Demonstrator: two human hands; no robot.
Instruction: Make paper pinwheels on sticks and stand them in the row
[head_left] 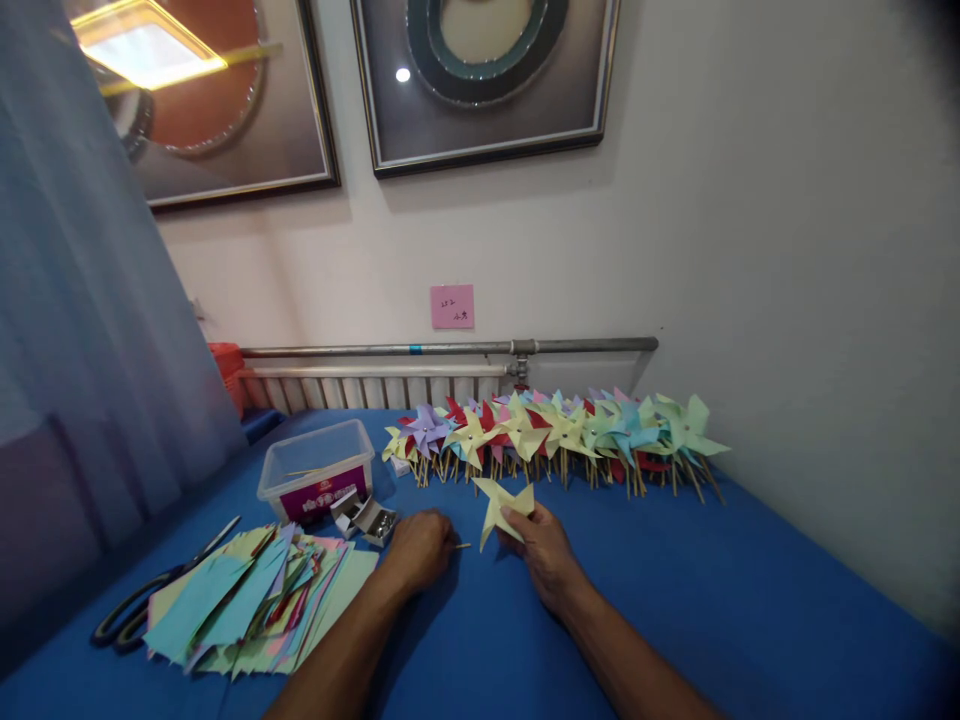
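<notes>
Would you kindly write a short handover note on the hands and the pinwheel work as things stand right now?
Right hand pinches a folded yellow pinwheel head just above the blue table.
Left hand rests closed on the table, with a thin wooden stick poking from its fingers.
Done: a row of finished pinwheels on sticks along the wall.
Left: the yellow head is not yet on the stick; a pile of cut coloured paper lies at the left, beside scissors, a plastic tub and small boxes.

Head view, forward-down, close over blue table
</notes>
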